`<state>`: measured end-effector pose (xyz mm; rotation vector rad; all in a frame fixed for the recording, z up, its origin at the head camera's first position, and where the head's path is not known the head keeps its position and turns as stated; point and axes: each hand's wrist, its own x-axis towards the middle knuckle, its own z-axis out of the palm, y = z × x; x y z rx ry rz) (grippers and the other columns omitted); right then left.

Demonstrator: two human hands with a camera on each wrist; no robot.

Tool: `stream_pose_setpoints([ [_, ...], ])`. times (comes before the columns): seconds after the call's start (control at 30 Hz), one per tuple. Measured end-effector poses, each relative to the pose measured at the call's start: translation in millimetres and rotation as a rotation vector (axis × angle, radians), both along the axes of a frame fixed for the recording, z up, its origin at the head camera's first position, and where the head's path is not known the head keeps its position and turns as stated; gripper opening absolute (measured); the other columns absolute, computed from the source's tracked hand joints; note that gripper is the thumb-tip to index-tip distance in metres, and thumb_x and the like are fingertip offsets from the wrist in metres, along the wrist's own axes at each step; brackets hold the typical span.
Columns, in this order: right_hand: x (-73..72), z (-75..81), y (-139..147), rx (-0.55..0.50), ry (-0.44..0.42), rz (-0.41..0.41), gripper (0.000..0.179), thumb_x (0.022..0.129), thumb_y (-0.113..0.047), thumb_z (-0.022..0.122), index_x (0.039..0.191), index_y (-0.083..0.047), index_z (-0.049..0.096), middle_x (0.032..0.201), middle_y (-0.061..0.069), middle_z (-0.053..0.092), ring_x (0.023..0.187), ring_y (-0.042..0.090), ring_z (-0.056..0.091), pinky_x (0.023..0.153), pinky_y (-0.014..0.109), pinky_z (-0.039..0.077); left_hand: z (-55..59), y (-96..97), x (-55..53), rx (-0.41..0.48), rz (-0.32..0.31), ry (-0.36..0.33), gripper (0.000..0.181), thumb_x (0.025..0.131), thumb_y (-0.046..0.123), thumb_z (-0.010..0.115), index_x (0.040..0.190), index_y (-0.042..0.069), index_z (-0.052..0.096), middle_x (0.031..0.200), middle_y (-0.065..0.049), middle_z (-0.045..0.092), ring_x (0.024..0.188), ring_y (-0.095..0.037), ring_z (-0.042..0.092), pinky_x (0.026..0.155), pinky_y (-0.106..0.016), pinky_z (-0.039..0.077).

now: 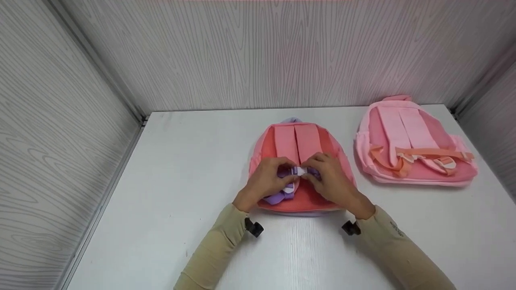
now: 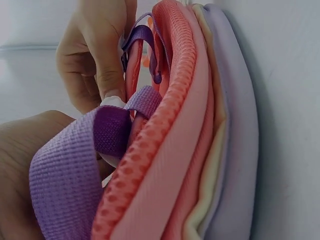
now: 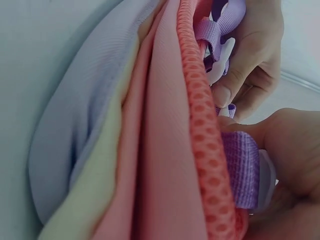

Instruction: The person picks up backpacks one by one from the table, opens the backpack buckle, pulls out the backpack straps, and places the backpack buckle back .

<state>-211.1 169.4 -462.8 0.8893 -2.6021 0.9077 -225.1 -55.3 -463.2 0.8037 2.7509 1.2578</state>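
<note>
A small backpack point(image 1: 308, 200) lies with its coral mesh back panel and two pink shoulder straps facing up. Over its middle, a white plastic side-release buckle point(image 1: 299, 171) on purple webbing sits between both hands. My left hand point(image 1: 266, 177) pinches the buckle's left end between thumb and fingers. From the other side my right hand point(image 1: 331, 179) pinches its right end. The two buckle parts meet or nearly so between the fingertips. A loop of purple strap point(image 2: 65, 175) hangs by the left hand, near a white strap adjuster point(image 1: 288, 188). More purple webbing point(image 3: 240, 170) runs beside the right hand.
A second pink backpack point(image 1: 415, 129), also back side up, lies at the right, its orange strap point(image 1: 435, 152) fastened across. Beneath both is a white table point(image 1: 181, 161). Wood-grain panels point(image 1: 242, 52) enclose the back and sides.
</note>
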Motion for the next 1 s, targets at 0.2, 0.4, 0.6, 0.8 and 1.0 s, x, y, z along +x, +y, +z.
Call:
stream_pose_setpoints([
  [0.2, -2.4, -3.1, -2.0, -0.027, 0.007, -0.009, 0.022, 0.091, -0.003, 0.083, 0.113, -0.004, 0.078, 0.108, 0.011, 0.069, 0.103, 0.029, 0.061, 0.09, 0.046, 0.051, -3.7, -3.8, -5.6, 0.061, -0.033, -0.014, 0.025, 0.095, 0.019, 0.083, 0.117, 0.009, 0.079, 0.111, -0.001, 0.079, 0.104, -0.013, 0.071, 0.099, -0.031, 0.058],
  [0.4, -5.1, -6.4, -4.0, -0.066, 0.059, 0.009, 0.014, 0.092, 0.0, 0.082, 0.105, -0.003, 0.078, 0.102, 0.011, 0.069, 0.096, 0.03, 0.061, 0.086, 0.046, 0.046, -3.0, -3.2, -7.1, 0.055, -0.029, -0.015, 0.026, 0.094, 0.021, 0.084, 0.118, 0.01, 0.08, 0.111, 0.0, 0.079, 0.104, -0.011, 0.071, 0.099, -0.031, 0.057],
  [0.6, -5.2, -6.5, -2.7, -0.077, 0.035, 0.003, 0.015, 0.093, 0.0, 0.08, 0.107, -0.003, 0.078, 0.105, 0.009, 0.069, 0.101, 0.029, 0.063, 0.091, 0.046, 0.045, -3.4, -2.7, -8.2, 0.051, -0.026, -0.004, 0.027, 0.095, 0.023, 0.084, 0.118, 0.011, 0.081, 0.111, 0.0, 0.079, 0.104, -0.011, 0.071, 0.1, -0.031, 0.057],
  [0.8, -6.7, -7.0, -1.9, -0.095, 0.021, 0.021, 0.014, 0.094, 0.002, 0.077, 0.108, -0.001, 0.078, 0.106, 0.01, 0.068, 0.101, 0.025, 0.065, 0.089, 0.041, 0.057, -5.0, -3.1, -9.5, 0.075, -0.028, 0.011, 0.025, 0.095, 0.023, 0.084, 0.117, 0.012, 0.081, 0.111, 0.001, 0.08, 0.104, -0.01, 0.071, 0.1, -0.031, 0.057],
  [1.0, -5.0, -10.8, -2.6, -0.089, 0.017, 0.021, 0.015, 0.095, 0.003, 0.077, 0.109, -0.001, 0.078, 0.107, 0.01, 0.067, 0.102, 0.024, 0.065, 0.09, 0.04, 0.059, -6.6, -4.2, -6.3, 0.069, -0.022, 0.002, 0.025, 0.094, 0.024, 0.084, 0.117, 0.012, 0.082, 0.108, 0.001, 0.08, 0.101, -0.01, 0.072, 0.097, -0.031, 0.059],
])
